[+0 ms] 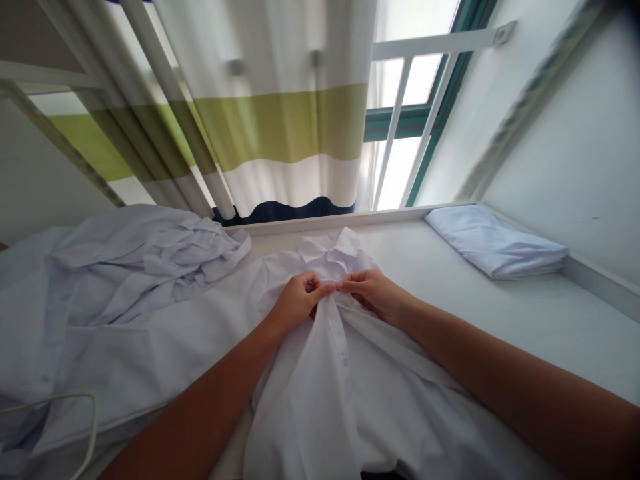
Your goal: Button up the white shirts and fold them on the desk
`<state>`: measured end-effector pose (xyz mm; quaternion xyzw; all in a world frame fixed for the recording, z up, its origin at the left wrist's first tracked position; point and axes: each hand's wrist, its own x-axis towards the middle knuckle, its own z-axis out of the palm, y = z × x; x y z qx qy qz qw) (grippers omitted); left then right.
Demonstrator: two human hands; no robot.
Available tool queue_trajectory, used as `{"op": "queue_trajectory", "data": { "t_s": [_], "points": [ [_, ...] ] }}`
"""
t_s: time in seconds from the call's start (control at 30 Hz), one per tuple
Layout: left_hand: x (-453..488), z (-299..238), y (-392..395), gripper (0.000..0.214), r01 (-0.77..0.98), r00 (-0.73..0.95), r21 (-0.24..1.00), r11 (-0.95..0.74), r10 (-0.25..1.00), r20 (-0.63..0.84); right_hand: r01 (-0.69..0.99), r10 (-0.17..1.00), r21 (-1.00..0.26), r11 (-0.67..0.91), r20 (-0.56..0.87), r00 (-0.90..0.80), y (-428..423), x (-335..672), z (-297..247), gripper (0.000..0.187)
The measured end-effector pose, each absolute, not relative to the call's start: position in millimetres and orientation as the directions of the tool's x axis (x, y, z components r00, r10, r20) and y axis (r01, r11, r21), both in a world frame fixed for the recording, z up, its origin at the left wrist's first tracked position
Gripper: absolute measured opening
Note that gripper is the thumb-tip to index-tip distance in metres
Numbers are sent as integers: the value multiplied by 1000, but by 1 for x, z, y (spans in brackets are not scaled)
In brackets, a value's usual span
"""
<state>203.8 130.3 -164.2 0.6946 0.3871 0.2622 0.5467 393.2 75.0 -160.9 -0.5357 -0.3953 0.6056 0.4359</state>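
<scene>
Head view: white surface [550, 313], striped curtain [280, 127]

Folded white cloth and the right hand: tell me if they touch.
Apart. The head view shows white surface between the right hand and the folded white cloth.

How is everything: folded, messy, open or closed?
White cloth shirt with a collar, spread out, wrinkled, front pinched up.
Left grip, closed on the shirt.
Right grip, closed on the shirt.
Heap of white cloth, crumpled.
Flat white cloth bundle, folded.
Teal-framed glass window, partly covered; can't tell if open.
White, green and navy striped fabric curtain, hanging partly across the window.
</scene>
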Motion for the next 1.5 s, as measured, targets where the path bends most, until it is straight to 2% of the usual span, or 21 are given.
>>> {"op": "queue_trajectory", "data": {
  "t_s": [0.1,0.17,0.3,0.53,0.73,0.93,1.27,1.5],
  "points": [
    [202,-158,130,43,291,605,949,-125,792,-81,-195,912,-895,-401,-372,-171,71,401,-153,26],
    [200,-152,130,41,321,652,937,-135,749,-116,-200,900,-885,-420,-378,-217,68,405,-149,24],
    [197,-145,131,35,335,733,932,-141,660,-164,-180,911,-902,-393,-354,-212,68,407,-150,20],
    [192,-133,131,33,476,684,865,-159,685,-250,-173,923,-914,-367,-334,-193,69,407,-153,20],
    [200,-141,124,27,383,663,920,-81,718,-213,-181,927,-917,-356,-322,-195,68,408,-154,20],
    [204,-146,121,23,311,685,947,-85,711,-161,-209,933,-915,-346,-311,-183,68,409,-158,22],
    [205,-142,118,27,198,674,964,176,690,-264,-260,936,-902,-345,-311,-163,67,407,-153,23],
    [211,-150,114,28,181,638,972,147,735,-230,-263,941,-907,-329,-291,-174,67,408,-155,25]
  ]
}}
